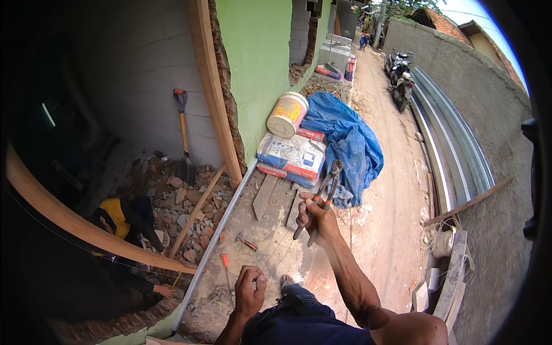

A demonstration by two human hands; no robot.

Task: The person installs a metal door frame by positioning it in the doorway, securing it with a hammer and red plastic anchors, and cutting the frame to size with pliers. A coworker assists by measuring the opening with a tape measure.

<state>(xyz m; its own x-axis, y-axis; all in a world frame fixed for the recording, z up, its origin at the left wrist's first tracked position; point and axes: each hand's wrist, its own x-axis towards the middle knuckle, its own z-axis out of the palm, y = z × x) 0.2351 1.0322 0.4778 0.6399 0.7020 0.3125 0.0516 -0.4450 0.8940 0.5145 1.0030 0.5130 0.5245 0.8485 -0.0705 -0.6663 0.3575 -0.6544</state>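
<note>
My right hand (319, 221) is closed around the handles of a pair of pincers (329, 187) with red-and-dark grips, jaws pointing up and away. My left hand (250, 292), lower and nearer my body, is curled closed around the end of a thin wire (275, 253). The wire runs up across the gap toward my right hand; where it ends there is hard to make out. On the floor left of my hands lie a small orange-handled tool (247, 242) and a red-handled tool (225, 261) with a thin shaft.
Cement bags (291, 154), a bucket (287, 114) and a blue tarp (345, 138) lie ahead. Left, a wooden frame (215, 86) borders rubble (190, 207), a shovel (183, 132) and a crouching person (121, 218). Right are metal sheets (451, 138); a motorcycle (399, 77) stands farther off.
</note>
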